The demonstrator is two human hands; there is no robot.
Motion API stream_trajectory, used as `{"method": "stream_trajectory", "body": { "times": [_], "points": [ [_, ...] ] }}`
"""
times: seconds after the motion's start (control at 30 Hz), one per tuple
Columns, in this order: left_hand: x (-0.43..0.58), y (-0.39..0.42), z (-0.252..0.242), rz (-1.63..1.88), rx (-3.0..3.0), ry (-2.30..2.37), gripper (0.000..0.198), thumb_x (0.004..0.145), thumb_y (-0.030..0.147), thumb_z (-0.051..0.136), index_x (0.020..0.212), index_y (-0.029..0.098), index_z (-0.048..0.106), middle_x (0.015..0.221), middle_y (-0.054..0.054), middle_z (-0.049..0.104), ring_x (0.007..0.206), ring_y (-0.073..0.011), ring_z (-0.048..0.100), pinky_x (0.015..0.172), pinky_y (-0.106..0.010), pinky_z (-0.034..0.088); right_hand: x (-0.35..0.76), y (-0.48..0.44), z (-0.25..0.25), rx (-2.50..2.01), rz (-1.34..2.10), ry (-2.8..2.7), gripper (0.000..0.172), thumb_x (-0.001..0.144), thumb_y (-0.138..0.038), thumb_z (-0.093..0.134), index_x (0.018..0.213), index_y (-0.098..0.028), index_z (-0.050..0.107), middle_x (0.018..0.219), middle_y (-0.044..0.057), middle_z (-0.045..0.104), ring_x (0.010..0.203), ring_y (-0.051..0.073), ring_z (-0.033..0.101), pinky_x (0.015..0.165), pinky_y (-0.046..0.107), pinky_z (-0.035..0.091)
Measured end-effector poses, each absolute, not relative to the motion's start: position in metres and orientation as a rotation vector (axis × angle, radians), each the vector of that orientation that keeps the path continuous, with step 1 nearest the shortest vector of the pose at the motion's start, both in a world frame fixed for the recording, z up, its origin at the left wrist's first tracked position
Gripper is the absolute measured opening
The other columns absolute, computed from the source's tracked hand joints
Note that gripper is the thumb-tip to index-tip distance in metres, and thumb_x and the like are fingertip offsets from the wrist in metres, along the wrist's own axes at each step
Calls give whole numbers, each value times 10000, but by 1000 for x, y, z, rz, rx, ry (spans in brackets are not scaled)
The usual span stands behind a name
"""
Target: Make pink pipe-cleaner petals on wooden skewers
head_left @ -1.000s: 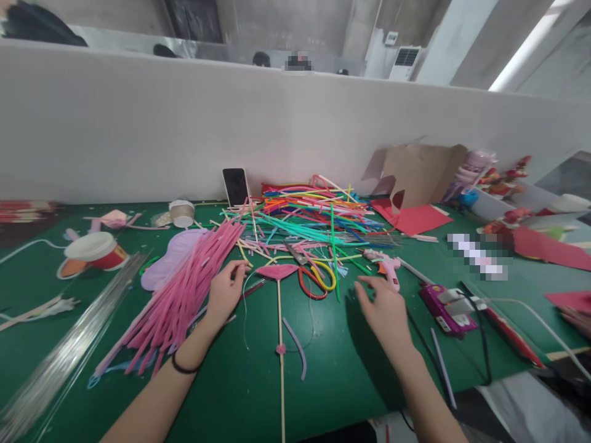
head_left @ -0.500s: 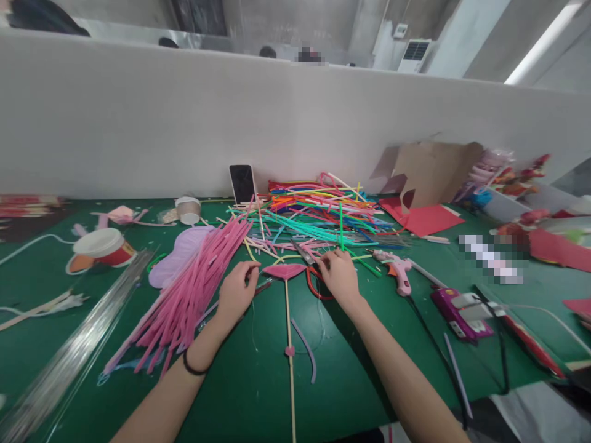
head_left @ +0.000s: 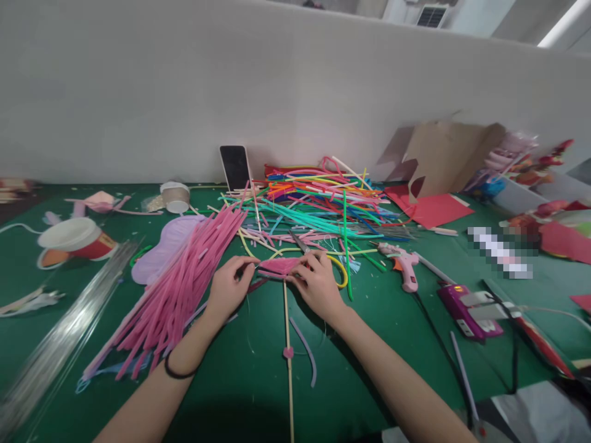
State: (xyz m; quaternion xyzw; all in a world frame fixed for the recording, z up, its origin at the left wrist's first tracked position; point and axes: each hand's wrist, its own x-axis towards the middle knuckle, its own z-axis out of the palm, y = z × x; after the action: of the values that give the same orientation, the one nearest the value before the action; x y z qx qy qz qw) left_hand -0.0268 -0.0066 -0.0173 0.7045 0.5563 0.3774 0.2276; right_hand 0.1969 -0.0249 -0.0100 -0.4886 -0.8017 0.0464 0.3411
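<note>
Over the green table [head_left: 240, 387], right fingers [head_left: 310, 263] grip the pink piece [head_left: 277, 266] — left fingers [head_left: 240, 263] beside it, grip unclear.

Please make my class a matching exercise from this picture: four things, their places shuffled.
Things
1. phone
2. glue gun
3. pink stem bundle
4. pink piece

Places
A. between the left hand and right hand
B. partly over the lilac sheet
C. standing before the pale partition
D. between the right hand and purple power strip

Pairs: 1-C; 2-D; 3-B; 4-A

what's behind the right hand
Scissors: blades show above the right hand, a yellow handle to its right. Hidden: their middle and one end of the pink chenille piece.
</note>
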Motion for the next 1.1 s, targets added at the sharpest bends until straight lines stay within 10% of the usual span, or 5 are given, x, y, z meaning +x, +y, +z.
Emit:
{"method": "stream_trajectory", "body": {
  "times": [1.1],
  "points": [
    [-23,-10,-16,932,2140,1452,144,821,196,542,934,200,632,949,-45,606,832,-177,587,756,-304,469,237,-12,-8,-1325,90,-2098,74,833,-324,678,834,-280,738,1067,42,640,1172,276,408,1017,493,319]
  ]
}}
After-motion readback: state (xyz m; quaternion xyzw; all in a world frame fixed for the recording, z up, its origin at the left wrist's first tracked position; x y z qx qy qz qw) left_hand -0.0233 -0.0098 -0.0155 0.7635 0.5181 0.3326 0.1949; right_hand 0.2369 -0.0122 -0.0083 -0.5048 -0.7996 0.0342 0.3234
